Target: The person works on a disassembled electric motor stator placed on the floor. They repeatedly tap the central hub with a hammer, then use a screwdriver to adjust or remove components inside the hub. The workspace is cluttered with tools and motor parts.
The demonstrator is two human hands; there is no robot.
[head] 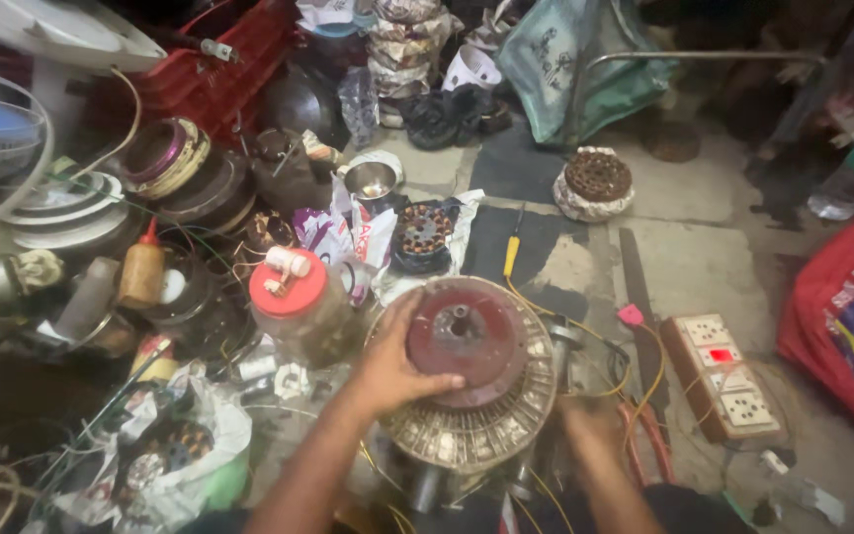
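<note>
Head view: a round fan motor (471, 381), made up of a dark red centre cap and a ring of metal laminations, is seen at the lower middle of the floor. The left hand (392, 364) is laid over the cap's left edge, fingers curled onto the red surface and thumb pressed against the rim, so the motor is gripped. The right hand (593, 425) is blurred at the motor's lower right edge; whether it is open or closed cannot be told. Yellow wires (585, 331) are led from the motor's right side. Just left of the motor, a jar with a red lid (294, 297) is stood. Above the motor, a yellow-handled screwdriver (513, 252) is laid on a dark mat. To the motor's right, a white socket board (728, 381) is placed, with red-handled pliers (649, 435) between the two. Well above and right of the motor, a wound stator (595, 183) is set. Left of the jar, an orange bottle (142, 272) is stood among metal parts.
</note>
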